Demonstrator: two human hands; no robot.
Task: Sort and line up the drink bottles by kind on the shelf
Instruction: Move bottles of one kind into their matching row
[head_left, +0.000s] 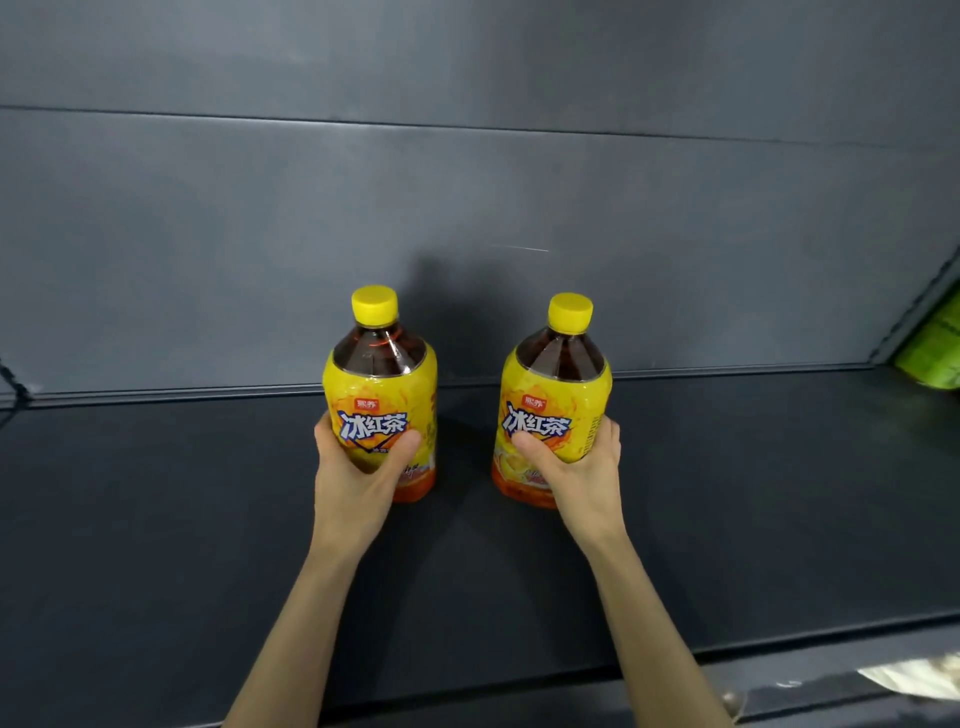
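Observation:
Two iced-tea bottles with yellow caps and yellow-orange labels stand upright on the dark shelf board (156, 519), a hand's width apart. My left hand (358, 473) grips the left bottle (382, 384) around its lower body, thumb across the label. My right hand (576, 467) grips the right bottle (556, 395) the same way. Both bottle bases seem to touch the board, though my hands partly hide them. Both labels face me.
A grey back panel (467, 208) rises behind the bottles. At the far right edge a green-labelled bottle (932, 353) shows beyond a shelf divider. The shelf's front lip (779, 649) runs along the bottom right, with a pale object (919, 675) below it.

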